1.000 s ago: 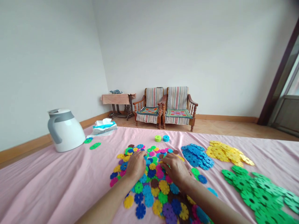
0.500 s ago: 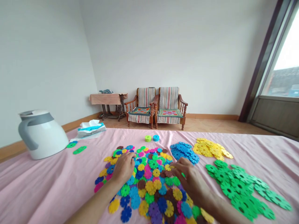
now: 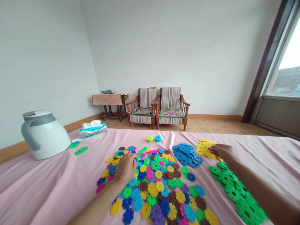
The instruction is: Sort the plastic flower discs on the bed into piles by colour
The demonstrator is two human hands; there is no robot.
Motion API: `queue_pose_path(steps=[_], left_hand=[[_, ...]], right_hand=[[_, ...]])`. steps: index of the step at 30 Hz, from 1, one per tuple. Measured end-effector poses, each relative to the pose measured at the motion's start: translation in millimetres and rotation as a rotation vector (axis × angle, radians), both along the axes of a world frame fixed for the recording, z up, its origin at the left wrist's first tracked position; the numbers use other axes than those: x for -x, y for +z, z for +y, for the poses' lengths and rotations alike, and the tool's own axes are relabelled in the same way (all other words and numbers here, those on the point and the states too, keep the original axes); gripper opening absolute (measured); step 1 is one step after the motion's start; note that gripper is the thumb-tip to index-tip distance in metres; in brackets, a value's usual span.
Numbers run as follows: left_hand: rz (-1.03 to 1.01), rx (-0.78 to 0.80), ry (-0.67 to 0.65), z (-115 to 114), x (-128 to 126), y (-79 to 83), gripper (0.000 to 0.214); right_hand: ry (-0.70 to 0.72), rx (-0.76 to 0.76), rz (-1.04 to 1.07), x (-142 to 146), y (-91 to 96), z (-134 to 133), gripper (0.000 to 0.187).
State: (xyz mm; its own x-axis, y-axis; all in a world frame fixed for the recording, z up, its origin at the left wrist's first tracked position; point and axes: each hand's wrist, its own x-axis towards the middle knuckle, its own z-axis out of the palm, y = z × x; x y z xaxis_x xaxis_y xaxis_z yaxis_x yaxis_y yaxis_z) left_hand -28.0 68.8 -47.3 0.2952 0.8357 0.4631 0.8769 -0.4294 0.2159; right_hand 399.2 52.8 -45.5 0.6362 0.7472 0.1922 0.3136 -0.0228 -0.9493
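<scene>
My left hand [image 3: 126, 167] rests over the left part of a mixed heap of flower-shaped plastic discs [image 3: 152, 189]. Its fingers are curled in, and a bit of dark blue shows by the fingertips; what they hold is hidden. Out to the right, my right hand [image 3: 223, 151] reaches over the pile of yellow discs [image 3: 206, 149]. Its fingers stretch out, with the tips at the pile's right side. Beside that pile lies one of blue discs [image 3: 186, 154]. Green discs [image 3: 234, 190] are heaped nearer me, partly covered by my right forearm.
A pink cloth [image 3: 58, 190] covers the table. On the left stand a white and grey jug [image 3: 49, 137] and a tissue box [image 3: 93, 130], with a few green discs [image 3: 81, 150] near them. Small lime [image 3: 149, 139] and blue stacks [image 3: 157, 138] sit at the back. Two chairs [image 3: 171, 106] stand beyond.
My right hand has moved from the mixed heap, where its fingertips were at a yellow disc, right and away from me to the yellow pile. My left hand has stayed nearly in place.
</scene>
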Motion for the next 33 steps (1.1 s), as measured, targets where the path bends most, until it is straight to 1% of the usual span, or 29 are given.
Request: queue_pose_path(steps=[2, 4, 7, 9, 10, 12, 14, 15, 17, 19, 20, 22, 28, 33], left_hand=[[0.000, -0.005, 0.001, 0.7, 1.1, -1.8, 0.024], [0.000, -0.005, 0.003, 1.8, 2.8, -2.8, 0.023], [-0.021, -0.003, -0.009, 0.4, 2.1, 1.7, 0.021], [-0.053, -0.016, -0.054, -6.7, -4.6, 10.3, 0.019], [-0.072, -0.023, -0.097, -13.0, -10.3, 15.7, 0.020], [-0.100, 0.000, -0.241, -31.2, -25.4, 27.0, 0.025], [-0.058, 0.086, -0.447, -54.1, -42.0, 35.9, 0.034], [0.001, 0.144, -0.554, -65.6, -49.3, 38.8, 0.042], [0.110, 0.249, -0.689, -84.9, -59.5, 41.3, 0.058], [0.193, 0.342, -0.746, -95.2, -62.9, 40.4, 0.063], [0.222, 0.372, -0.744, -96.5, -62.2, 39.3, 0.063], [0.262, 0.393, -0.697, -92.4, -57.4, 37.2, 0.061], [0.327, 0.389, -0.480, -63.1, -30.2, 36.8, 0.050], [0.338, 0.386, -0.319, -45.6, -10.0, 33.4, 0.043]], right_hand=[[0.014, 0.055, -0.010, 2.1, -4.1, -4.9, 0.021], [0.052, 0.078, -0.068, 12.0, -6.6, -14.9, 0.018], [0.162, 0.064, -0.176, 42.7, -8.8, -36.7, 0.018], [0.247, 0.057, -0.231, 69.4, -11.0, -52.8, 0.022], [0.286, 0.056, -0.249, 82.5, -12.4, -60.5, 0.024], [0.343, 0.062, -0.279, 104.5, -14.7, -73.8, 0.026], [0.373, 0.064, -0.345, 117.9, -15.7, -82.8, 0.027], [0.376, 0.063, -0.380, 121.2, -15.6, -85.4, 0.027], [0.364, 0.062, -0.432, 122.3, -15.0, -87.4, 0.028], [0.354, 0.063, -0.448, 119.5, -14.9, -86.8, 0.030], [0.354, 0.064, -0.454, 117.9, -15.2, -86.1, 0.030], [0.356, 0.070, -0.462, 115.7, -16.1, -85.2, 0.031], [0.354, 0.094, -0.466, 118.6, -14.4, -86.6, 0.030], [0.363, 0.106, -0.478, 119.4, -11.6, -86.2, 0.027]])
